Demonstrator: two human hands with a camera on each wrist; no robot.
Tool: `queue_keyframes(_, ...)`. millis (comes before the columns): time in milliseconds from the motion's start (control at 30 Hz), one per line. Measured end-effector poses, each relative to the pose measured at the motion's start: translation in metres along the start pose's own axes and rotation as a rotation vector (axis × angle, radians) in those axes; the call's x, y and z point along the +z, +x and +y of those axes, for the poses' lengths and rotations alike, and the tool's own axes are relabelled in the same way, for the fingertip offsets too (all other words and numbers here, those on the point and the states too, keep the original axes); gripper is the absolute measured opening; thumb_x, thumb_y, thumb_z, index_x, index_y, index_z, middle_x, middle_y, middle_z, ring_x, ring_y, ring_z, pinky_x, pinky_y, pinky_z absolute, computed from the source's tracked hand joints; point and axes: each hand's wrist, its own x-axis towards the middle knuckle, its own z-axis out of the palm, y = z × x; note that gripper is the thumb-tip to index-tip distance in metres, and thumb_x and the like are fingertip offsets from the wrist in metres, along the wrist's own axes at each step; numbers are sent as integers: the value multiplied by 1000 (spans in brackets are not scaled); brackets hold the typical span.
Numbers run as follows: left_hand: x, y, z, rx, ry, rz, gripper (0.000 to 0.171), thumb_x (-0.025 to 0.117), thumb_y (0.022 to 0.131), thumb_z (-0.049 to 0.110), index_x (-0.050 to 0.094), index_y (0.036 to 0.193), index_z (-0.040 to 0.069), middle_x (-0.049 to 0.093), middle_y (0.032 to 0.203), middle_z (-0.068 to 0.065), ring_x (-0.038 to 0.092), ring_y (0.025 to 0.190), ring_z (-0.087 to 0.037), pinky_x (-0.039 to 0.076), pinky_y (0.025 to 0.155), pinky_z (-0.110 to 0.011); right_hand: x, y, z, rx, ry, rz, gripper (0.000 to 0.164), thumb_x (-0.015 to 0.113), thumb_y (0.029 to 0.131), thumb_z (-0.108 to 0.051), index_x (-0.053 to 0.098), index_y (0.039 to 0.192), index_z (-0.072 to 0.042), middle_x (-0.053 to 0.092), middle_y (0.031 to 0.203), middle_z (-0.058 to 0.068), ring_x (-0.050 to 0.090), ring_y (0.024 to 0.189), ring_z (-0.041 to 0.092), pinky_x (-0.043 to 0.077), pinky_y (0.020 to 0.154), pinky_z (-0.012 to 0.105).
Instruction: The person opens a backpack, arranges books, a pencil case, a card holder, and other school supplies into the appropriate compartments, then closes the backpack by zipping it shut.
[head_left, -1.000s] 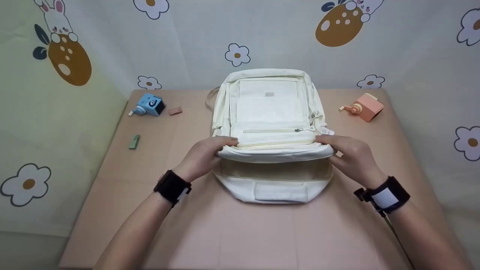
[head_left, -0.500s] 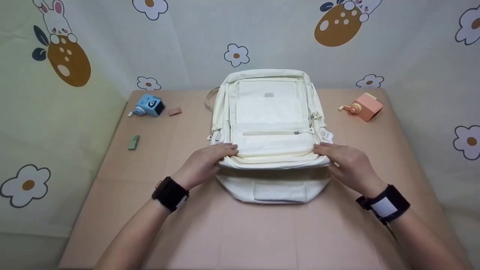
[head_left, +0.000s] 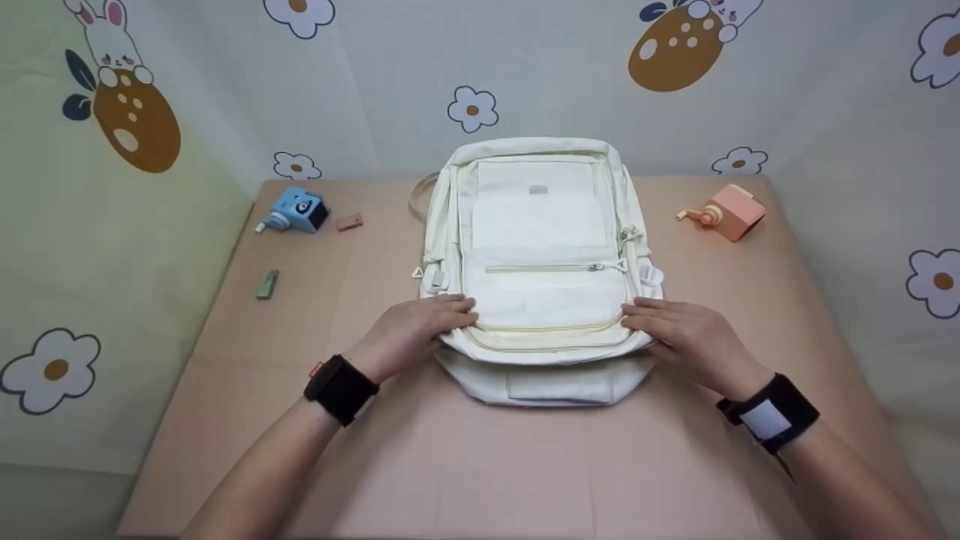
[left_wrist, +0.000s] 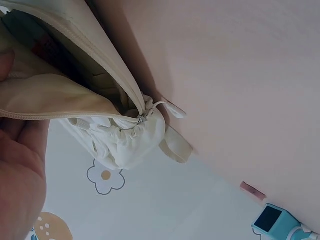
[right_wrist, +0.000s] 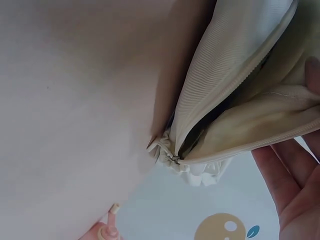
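Observation:
A cream backpack [head_left: 544,289] lies on the table, front pocket side up, its handle end toward me. My left hand [head_left: 409,334] grips the left edge of its front panel, and my right hand [head_left: 694,341] grips the right edge. Both wrist views show the thumb inside the unzipped main compartment and the fingers on the outer face of the panel. A zipper [left_wrist: 87,45] runs along the opening in the left wrist view. Something dark with a red patch [left_wrist: 45,50] is partly visible inside; its kind cannot be told.
A blue box-shaped object with a crank [head_left: 300,210], a small pink block [head_left: 349,222] and a green block [head_left: 267,285] lie at left. An orange box-shaped object with a crank [head_left: 731,214] lies at right. A patterned cloth [head_left: 390,75] hangs behind the table [head_left: 517,472].
Both hands have lowered the front panel toward me and down. The gap of the main compartment has narrowed, and the panel's front pocket now lies flatter.

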Motion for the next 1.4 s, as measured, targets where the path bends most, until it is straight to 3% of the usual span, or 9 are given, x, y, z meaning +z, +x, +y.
queue_keyframes(167,3,-1,0,0,-13,-9,44,67,94,-4,70,134,15,58,146,-5,52,136,-22,45,108,-42,4,-1,-1,-26,-3,-2,40,79,83,-4,75,123,-11,71,127,4,67,117,25,55,91,46)
queue_keyframes(533,8,-7,1,-10,-47,-5,49,68,91,-7,68,136,13,55,149,-5,49,140,-21,43,110,-42,11,-6,-3,0,-1,-58,41,78,84,-3,74,124,-10,70,130,6,66,120,27,54,93,48)
queue_keyframes(800,7,-8,2,-41,-52,-88,57,72,89,-1,61,143,13,46,157,-3,40,145,-18,38,114,-40,14,-9,-1,32,21,-86,43,69,85,-1,73,127,-11,69,132,4,63,124,26,53,95,47)
queue_keyframes(933,7,-9,3,-44,-62,-124,61,74,90,11,56,148,11,41,160,-3,35,148,-18,36,116,-40,13,-11,0,54,40,-115,44,70,85,-11,72,129,-14,66,136,0,60,128,22,49,99,43)
queue_keyframes(1133,8,-10,4,-57,-91,-140,70,79,91,37,52,150,11,38,162,-4,33,149,-19,36,116,-42,11,-15,-1,87,58,-178,49,79,89,-40,71,131,-16,61,144,-1,54,135,22,46,103,44)
queue_keyframes(1300,9,-10,4,-99,-93,-165,77,71,91,58,52,151,14,36,163,0,32,150,-18,37,115,-43,12,-14,-2,129,71,-196,43,73,94,-42,73,129,-16,60,144,0,54,135,23,46,103,47)
queue_keyframes(1400,9,-9,6,-126,-80,-175,77,67,91,63,52,151,16,36,163,1,33,149,-17,38,114,-44,14,-13,-4,135,69,-181,42,75,93,-42,75,125,-15,62,142,1,55,133,25,47,102,47)
